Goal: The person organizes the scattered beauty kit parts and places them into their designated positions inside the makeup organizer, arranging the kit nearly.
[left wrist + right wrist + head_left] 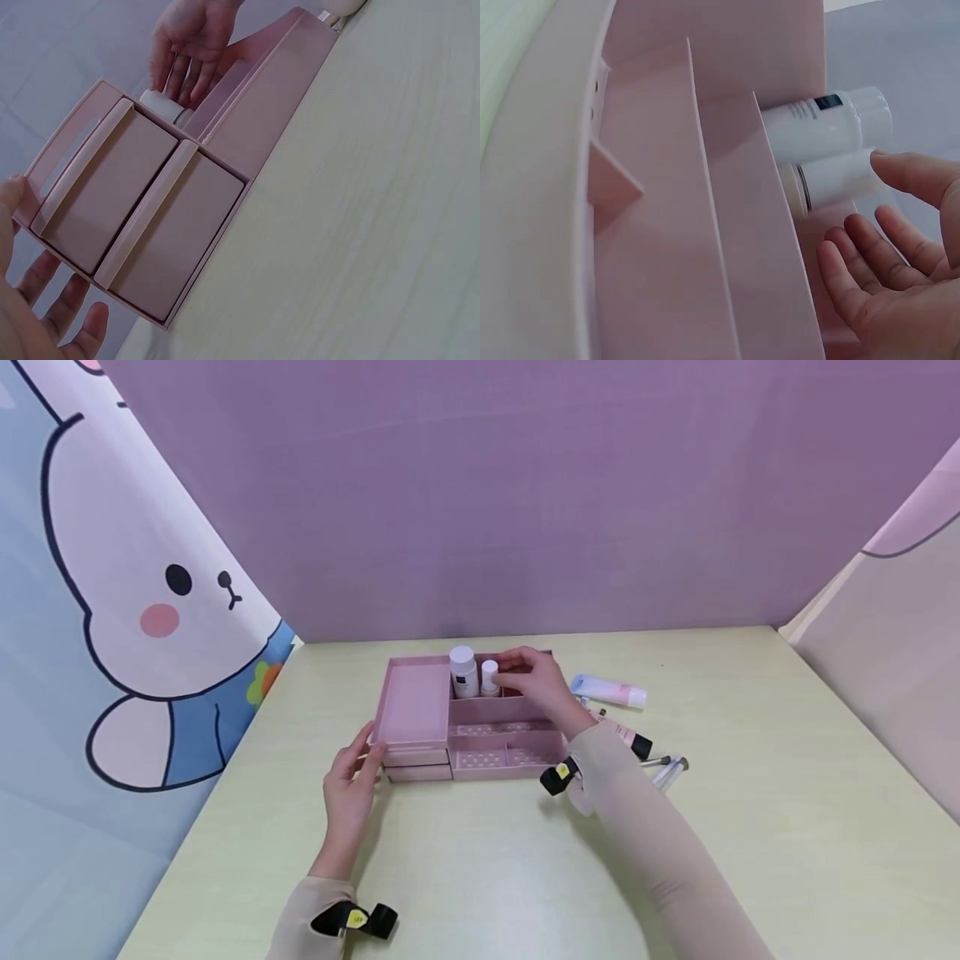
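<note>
A pink desktop organizer (412, 702) stands on the table, with two drawers (176, 232) at its front left. My left hand (350, 789) rests against its left side, thumb at the top edge and the other fingers spread loosely. Inside the back compartment stand a larger white bottle (464, 673) and, to its right, a smaller bottle with a white cap (490, 673). My right hand (536, 679) is beside the smaller bottle, its thumb tip right at the cap and its other fingers apart from it, as the right wrist view shows.
Right of the organizer lie a pale tube with a white cap (609, 691), a tube with a black cap (640, 745) and a few brushes (672, 772), partly behind my right forearm. A purple backdrop (525, 510) rises along the table's far edge.
</note>
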A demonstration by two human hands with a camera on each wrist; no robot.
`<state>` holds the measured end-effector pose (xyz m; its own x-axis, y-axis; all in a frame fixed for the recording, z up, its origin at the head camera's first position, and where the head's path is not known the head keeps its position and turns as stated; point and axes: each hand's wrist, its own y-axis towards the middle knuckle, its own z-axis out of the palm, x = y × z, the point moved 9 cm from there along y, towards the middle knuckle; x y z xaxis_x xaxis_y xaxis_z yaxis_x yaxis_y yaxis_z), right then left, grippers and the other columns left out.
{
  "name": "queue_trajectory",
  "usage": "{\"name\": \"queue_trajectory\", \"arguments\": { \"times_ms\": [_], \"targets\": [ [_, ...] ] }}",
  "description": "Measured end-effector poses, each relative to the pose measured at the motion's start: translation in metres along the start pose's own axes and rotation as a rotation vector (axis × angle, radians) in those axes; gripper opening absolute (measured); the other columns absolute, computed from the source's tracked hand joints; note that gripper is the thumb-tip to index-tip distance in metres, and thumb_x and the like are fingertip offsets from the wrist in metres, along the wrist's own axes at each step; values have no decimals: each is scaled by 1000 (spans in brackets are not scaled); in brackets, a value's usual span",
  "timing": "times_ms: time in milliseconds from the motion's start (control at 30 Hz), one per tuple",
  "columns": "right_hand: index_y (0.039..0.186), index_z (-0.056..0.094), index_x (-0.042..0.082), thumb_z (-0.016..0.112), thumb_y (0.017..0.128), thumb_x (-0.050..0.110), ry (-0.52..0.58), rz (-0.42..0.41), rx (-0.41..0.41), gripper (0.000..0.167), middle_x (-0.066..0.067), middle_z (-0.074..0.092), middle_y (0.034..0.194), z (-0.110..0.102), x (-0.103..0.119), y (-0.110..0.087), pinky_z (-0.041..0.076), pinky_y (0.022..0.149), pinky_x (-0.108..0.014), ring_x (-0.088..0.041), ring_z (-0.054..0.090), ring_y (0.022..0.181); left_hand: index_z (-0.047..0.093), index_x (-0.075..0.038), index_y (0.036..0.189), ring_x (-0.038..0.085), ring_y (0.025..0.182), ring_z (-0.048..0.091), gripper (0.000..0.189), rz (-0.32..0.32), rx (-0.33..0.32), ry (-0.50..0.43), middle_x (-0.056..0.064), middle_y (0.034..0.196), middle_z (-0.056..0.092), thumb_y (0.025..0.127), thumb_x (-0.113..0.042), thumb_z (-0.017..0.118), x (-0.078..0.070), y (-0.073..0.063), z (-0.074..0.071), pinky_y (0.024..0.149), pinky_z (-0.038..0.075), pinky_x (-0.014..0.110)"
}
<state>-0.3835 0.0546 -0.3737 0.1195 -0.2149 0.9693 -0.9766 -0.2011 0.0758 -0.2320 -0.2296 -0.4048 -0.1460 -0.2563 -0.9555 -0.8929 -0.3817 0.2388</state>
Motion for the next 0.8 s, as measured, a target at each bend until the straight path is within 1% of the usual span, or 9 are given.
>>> {"name": "queue_trajectory", "arguments": {
  "times_ms": [33,167,233,433,533,633,733,800],
  "targets": [
    [122,65,2,77,88,10,1,-8,-6,36,-14,67,114,-3,0,-1,54,90,-36,-25,63,105,63,-11,136,1,88,56,39,1,-1,-7,-8,95,58,98,-14,66,0,0,0,68,54,18],
    [121,65,0,75,88,8,37,-14,-20,35,-16,67,115,-16,1,-9,53,92,-37,-23,62,103,64,-11,135,1,87,57,38,12,-2,-2,-7,94,58,98,-14,66,-1,0,0,68,54,18],
    [122,64,-2,75,89,8,54,-18,-24,37,-17,66,116,-22,3,-13,52,92,-34,-20,62,101,64,-11,135,1,87,57,37,20,-6,-4,-8,94,58,98,-13,66,-1,0,0,69,55,18],
    [123,61,-7,75,88,7,68,-54,-14,40,-23,65,117,-39,11,-22,52,82,-23,-11,62,93,64,-8,134,0,86,58,36,46,-17,-10,-11,92,59,98,-11,65,-1,1,0,67,55,18],
    [123,59,-10,73,88,5,65,-66,-3,41,-18,68,110,-46,11,-25,52,81,-21,-9,62,90,64,-6,133,0,85,58,36,64,-22,-18,-11,92,59,97,-8,65,-3,1,0,65,55,17],
    [124,59,-11,72,89,4,45,-67,1,40,-6,69,100,-55,8,-29,52,80,-21,-9,62,87,63,-5,133,0,85,58,37,67,-26,-21,-11,92,60,96,-7,66,-3,1,0,65,54,17],
    [124,58,-11,72,90,4,11,-55,5,39,2,67,95,-63,3,-32,52,78,-20,-8,62,85,63,-6,134,0,85,58,38,52,-18,-16,-10,93,59,97,-9,66,-2,0,1,65,54,17],
    [124,58,-12,72,90,4,-4,-52,7,40,3,66,94,-68,0,-34,54,76,-21,-7,62,83,63,-7,135,1,86,57,38,40,-12,-11,-10,93,59,97,-11,66,0,0,1,66,54,17]
  ]
}}
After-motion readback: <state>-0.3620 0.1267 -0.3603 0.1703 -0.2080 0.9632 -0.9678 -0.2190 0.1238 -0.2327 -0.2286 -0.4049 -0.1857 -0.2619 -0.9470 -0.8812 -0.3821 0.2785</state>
